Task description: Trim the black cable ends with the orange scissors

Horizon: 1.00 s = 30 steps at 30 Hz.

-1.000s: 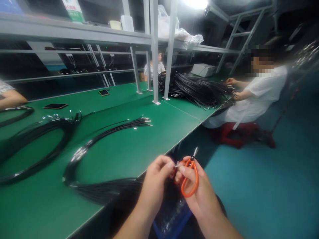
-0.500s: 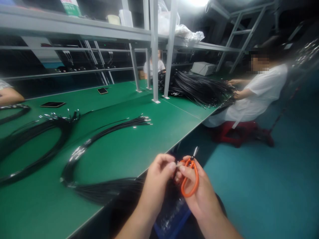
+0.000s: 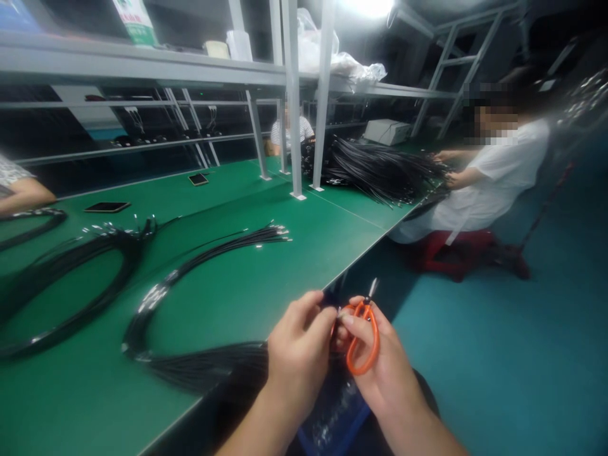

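Orange-handled scissors (image 3: pixel 363 339) rest in my right hand (image 3: pixel 380 354), with their metal tip pointing up and away. The thumb and a finger of that hand also pinch a small pale piece. Close against it on the left, my left hand (image 3: pixel 301 342) has its fingers closed at the same small end, which is too small to make out. A bundle of black cables (image 3: pixel 142 316) curves over the green table (image 3: pixel 228 291) and runs over the edge behind my left hand. The bundle's pale-tipped ends (image 3: pixel 278 233) lie on the table.
More coiled black cables (image 3: pixel 121 253) lie at the left, near two phones (image 3: pixel 107 207). White posts (image 3: pixel 295 145) carry a shelf (image 3: pixel 142 66). At the right, a person in white (image 3: pixel 503 177) handles a large cable pile (image 3: pixel 375 168). A blue container (image 3: pixel 337 418) is below my hands.
My left hand has turned slightly, its back now more in view, and its fingers have shifted at the small piece. The table view has moved slightly right. The scissors stay in my right hand.
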Tool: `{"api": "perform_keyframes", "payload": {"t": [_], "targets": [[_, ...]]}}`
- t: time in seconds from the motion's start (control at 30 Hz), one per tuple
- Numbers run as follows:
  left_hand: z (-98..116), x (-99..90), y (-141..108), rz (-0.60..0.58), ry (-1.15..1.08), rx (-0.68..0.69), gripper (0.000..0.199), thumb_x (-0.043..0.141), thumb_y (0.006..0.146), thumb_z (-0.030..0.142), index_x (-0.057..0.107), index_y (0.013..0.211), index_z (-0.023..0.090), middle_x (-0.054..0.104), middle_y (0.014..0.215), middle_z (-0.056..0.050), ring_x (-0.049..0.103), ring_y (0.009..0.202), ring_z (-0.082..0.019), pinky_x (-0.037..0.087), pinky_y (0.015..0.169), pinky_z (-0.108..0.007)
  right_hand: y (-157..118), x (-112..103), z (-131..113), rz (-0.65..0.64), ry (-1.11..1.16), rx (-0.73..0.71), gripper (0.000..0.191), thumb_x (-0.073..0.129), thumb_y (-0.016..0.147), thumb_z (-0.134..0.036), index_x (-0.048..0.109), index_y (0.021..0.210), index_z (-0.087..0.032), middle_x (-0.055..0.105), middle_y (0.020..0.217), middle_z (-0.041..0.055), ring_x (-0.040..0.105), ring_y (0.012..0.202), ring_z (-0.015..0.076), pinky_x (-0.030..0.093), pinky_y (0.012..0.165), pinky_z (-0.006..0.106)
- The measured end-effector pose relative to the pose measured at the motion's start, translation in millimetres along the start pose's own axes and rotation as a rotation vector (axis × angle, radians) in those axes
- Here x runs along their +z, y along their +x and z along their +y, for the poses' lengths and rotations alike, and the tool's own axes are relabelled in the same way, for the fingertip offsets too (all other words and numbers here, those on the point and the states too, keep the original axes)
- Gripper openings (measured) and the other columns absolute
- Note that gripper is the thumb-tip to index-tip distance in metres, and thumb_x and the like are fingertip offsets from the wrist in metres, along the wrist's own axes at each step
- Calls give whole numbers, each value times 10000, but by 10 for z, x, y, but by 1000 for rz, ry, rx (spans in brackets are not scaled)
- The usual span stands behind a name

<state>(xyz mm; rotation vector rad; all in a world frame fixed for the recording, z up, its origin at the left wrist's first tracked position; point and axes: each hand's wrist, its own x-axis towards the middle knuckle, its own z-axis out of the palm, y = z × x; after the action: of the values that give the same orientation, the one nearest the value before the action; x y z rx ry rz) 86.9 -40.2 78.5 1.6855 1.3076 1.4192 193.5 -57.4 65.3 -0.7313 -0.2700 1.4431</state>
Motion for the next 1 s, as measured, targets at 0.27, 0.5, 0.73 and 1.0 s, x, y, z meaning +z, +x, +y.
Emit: {"api": "perform_keyframes", "payload": {"t": [0.27, 0.5, 0.73, 1.0], "targets": [[-123, -98, 0, -193, -44, -62, 116, 546, 857, 185, 661, 852, 204, 644, 839, -38, 606, 760, -187, 461, 681, -251, 25, 90, -4, -20, 67, 13, 245, 693, 686, -109, 538, 864, -175, 589, 732, -11, 528, 574, 82, 464, 562, 187], [-150, -24, -32, -293, -334, -266, 90, 581, 852, 212, 608, 786, 157, 632, 696, -10, 584, 647, -148, 455, 629, -224, 31, 110, 9, -29, 16, -19, 250, 684, 719, -116, 531, 908, -172, 599, 729, -9, 512, 556, 71, 436, 529, 177], [-77, -10, -48, -239, -348, -306, 52, 599, 796, 160, 623, 755, 140, 642, 692, -18, 574, 649, -143, 442, 625, -217, 51, 139, -42, -4, -155, -104, 446, 814, 636, -235, 521, 969, -190, 657, 846, 18, 514, 552, 52, 444, 511, 138], [9, 127, -121, -118, -480, -410, 32, 583, 674, 111, 604, 658, 126, 649, 648, -49, 610, 628, -174, 459, 586, -243, 179, -211, -7, 96, -297, -23, 562, 873, 447, -307, 595, 926, -215, 661, 741, 31, 602, 610, 140, 543, 548, 198]]}}
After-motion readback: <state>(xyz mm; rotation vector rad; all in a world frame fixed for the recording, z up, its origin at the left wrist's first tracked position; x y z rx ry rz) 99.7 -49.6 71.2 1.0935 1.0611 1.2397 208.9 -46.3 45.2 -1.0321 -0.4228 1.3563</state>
